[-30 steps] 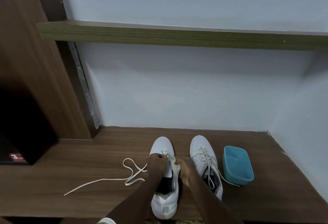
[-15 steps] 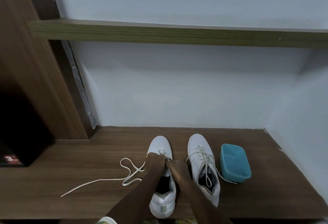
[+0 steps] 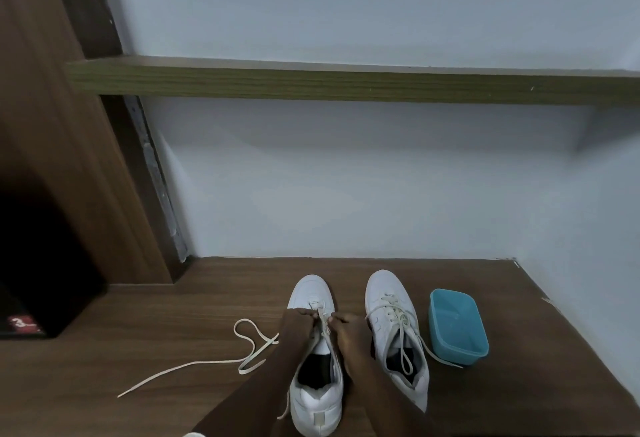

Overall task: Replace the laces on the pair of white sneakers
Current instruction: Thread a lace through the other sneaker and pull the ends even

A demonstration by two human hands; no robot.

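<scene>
Loose lace [image 3: 194, 365]: cream, looped on wooden bench [image 3: 166, 319], at 9 o'clock of left sneaker [image 3: 312, 293]
Left hand [image 3: 297, 329]: fingers curled, pinching threaded lace [image 3: 324, 324] over the front eyelets
Left sneaker: toe to 12 o'clock, mostly unlaced
Right hand [image 3: 349, 331]: fingers curled, pinching the same threaded lace from 3 o'clock
Right sneaker [image 3: 384, 286]: laced, just beside the left sneaker
Blue tub [image 3: 457, 327]: at its 3 o'clock, near

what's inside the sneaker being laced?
Only a dark insole shows through the opening of the sneaker. Further forward, the tongue, the lace, the left hand and the right hand cover the interior; what lies there cannot be seen.
</scene>
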